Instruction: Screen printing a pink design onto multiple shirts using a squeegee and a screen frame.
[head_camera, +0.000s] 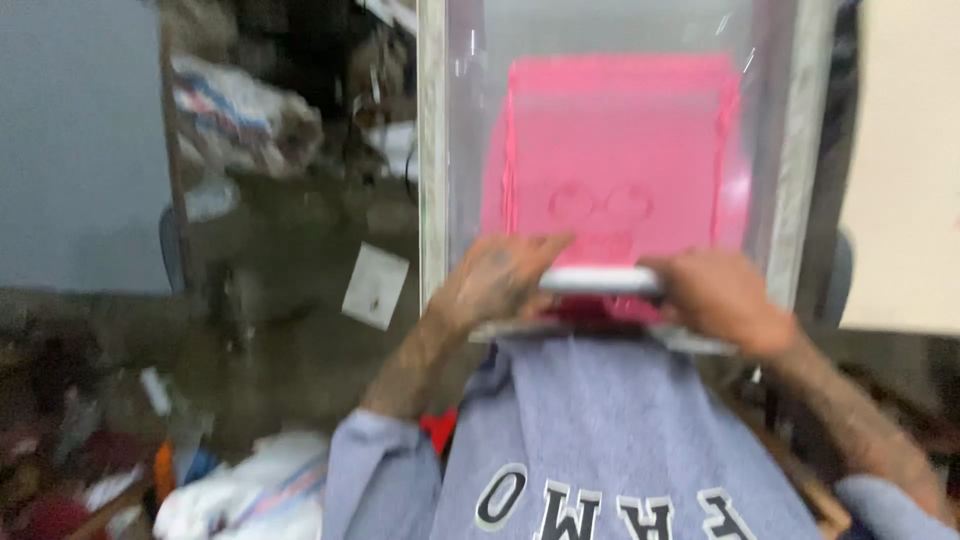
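Head view, blurry w/ motion. Both hands grip a squeegee (600, 281), a pale bar lying crosswise at the near end of a print screen (620, 150). Left hand (497, 280) holds the bar's left end, fingers (535, 250) curled over its top edge, wrapped on it. Right hand (722, 297) holds the right end, fingers folded round the bar, knuckles up. Exact fingertip contact not clear thru blur.

Screen: pale frame (432, 150), clear-ish mesh w/ a pink block in the middle, faint outline shape in the pink just above the bar. Pink ink shows under the bar at the screen's near edge.

Below the screen, a grey garment (600, 440) hangs toward the camera, touching or tucked under the frame's near edge; dark letters w/ white outline across its lower part. Grey sleeves on both forearms.

Left of the screen: cluttered floor, white paper sheet (375, 285), bags (240, 105) on a shelf further back, rags and scraps lower left. Pale wall panel (905, 160) at right.
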